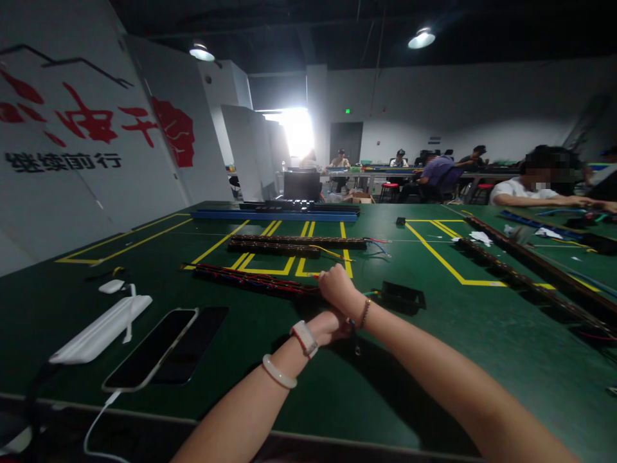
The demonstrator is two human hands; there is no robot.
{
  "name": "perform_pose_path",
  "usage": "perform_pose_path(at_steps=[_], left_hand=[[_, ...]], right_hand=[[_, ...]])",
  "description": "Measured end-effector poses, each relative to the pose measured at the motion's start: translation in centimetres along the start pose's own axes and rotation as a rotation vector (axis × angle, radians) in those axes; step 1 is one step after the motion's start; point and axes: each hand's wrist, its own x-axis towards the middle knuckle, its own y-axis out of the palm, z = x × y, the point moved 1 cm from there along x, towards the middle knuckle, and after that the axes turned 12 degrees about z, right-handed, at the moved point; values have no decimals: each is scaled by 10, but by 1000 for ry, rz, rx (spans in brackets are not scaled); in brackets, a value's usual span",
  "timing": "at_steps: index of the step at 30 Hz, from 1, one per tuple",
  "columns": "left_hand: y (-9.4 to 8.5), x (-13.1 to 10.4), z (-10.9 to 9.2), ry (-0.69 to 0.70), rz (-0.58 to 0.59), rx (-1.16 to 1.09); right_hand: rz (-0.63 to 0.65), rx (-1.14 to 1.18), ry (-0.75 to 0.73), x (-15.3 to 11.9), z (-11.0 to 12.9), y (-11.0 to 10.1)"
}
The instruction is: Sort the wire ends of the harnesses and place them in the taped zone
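Observation:
A long dark strip with red and blue wires (255, 280) lies on the green table, its right end at my hands. My right hand (339, 289) is closed in a fist over that end, with a bit of red showing beside its fingers. Below it and partly covered by it, my left hand (332, 325) reaches to the right; its fingers are mostly hidden. Dark leads with a metal lug (357, 349) hang just right of my left hand. A black rectangular part (403, 296) with a green-yellow wire lies to the right of my hands.
Two dark strips (299, 245) lie behind my hands, with blue bars (274, 216) farther back. Phones (152, 347) and a white device (101, 329) are at the left. More long strips (520, 276) lie at the right, near a seated person (525, 186).

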Motion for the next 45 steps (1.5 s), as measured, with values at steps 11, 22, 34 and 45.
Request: perform_pose_path(at_steps=[11, 22, 34, 45], left_hand=[[0, -5, -5, 1, 112, 64], [-1, -9, -11, -24, 40, 266], [-11, -27, -34, -55, 67, 753], [-19, -35, -48, -87, 145, 978]], right_hand=[[-296, 649, -7, -56, -88, 18], [-291, 65, -120, -69, -79, 91], [-243, 132, -90, -68, -78, 93], [-258, 120, -106, -66, -79, 96]])
